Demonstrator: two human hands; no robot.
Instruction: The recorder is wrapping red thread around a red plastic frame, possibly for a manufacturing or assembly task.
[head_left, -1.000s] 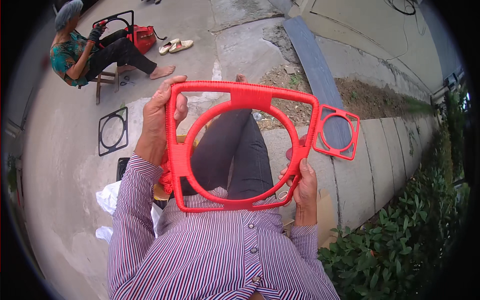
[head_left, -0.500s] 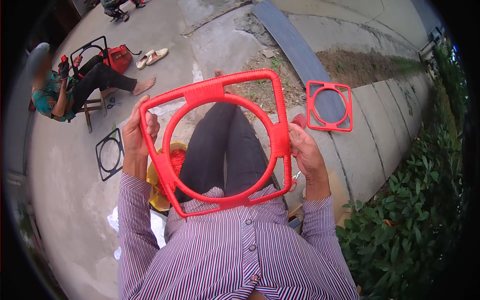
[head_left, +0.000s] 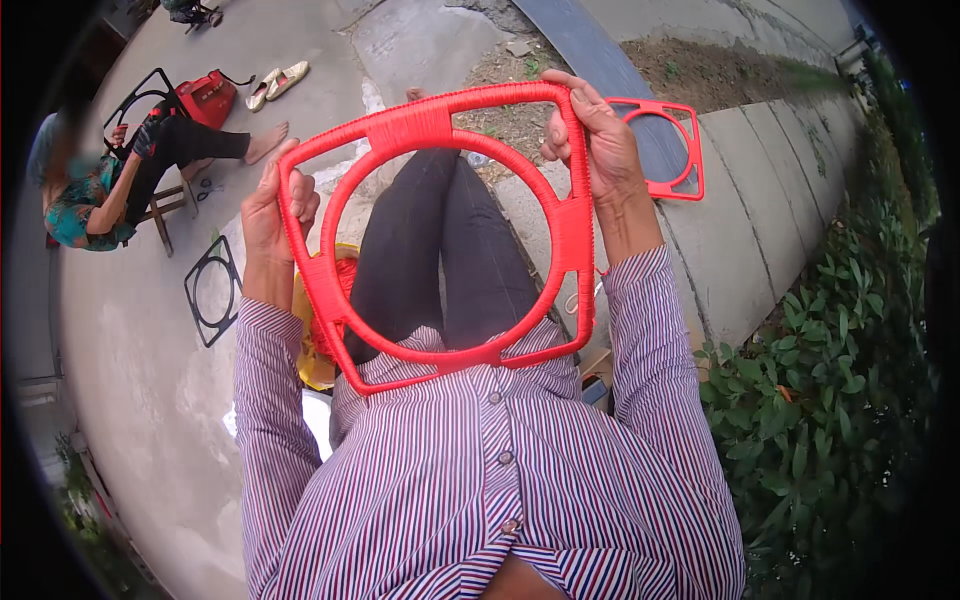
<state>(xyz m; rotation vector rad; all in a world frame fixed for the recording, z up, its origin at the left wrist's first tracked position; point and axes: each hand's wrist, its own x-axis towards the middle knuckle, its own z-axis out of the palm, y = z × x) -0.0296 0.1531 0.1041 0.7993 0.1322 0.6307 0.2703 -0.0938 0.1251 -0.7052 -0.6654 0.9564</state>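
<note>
A square frame (head_left: 410, 126) with a ring inside it, wrapped all over in red cord, is held up tilted above my lap. My left hand (head_left: 278, 222) has its fingers curled around the upper left corner and side. At the upper right corner, my right hand (head_left: 604, 140) grips the frame with the thumb and fingers around the bar. Beyond my right hand, a second red frame (head_left: 696, 150) lies partly hidden by that hand. By my left thigh stands a yellow bag (head_left: 318, 370) with red cord (head_left: 345, 274) in it, partly behind the frame.
A bare black frame (head_left: 195, 302) lies on the concrete to the left. Farther off, a seated person (head_left: 95, 205) handles another black frame (head_left: 122, 110) beside a red bag (head_left: 206, 95) and pale shoes (head_left: 278, 86). A grey board (head_left: 590, 50) and leafy bushes (head_left: 820, 400) are on the right.
My right hand has moved up from the middle of the frame's right side to its upper right corner. The frame has risen slightly; my left hand keeps its hold.
</note>
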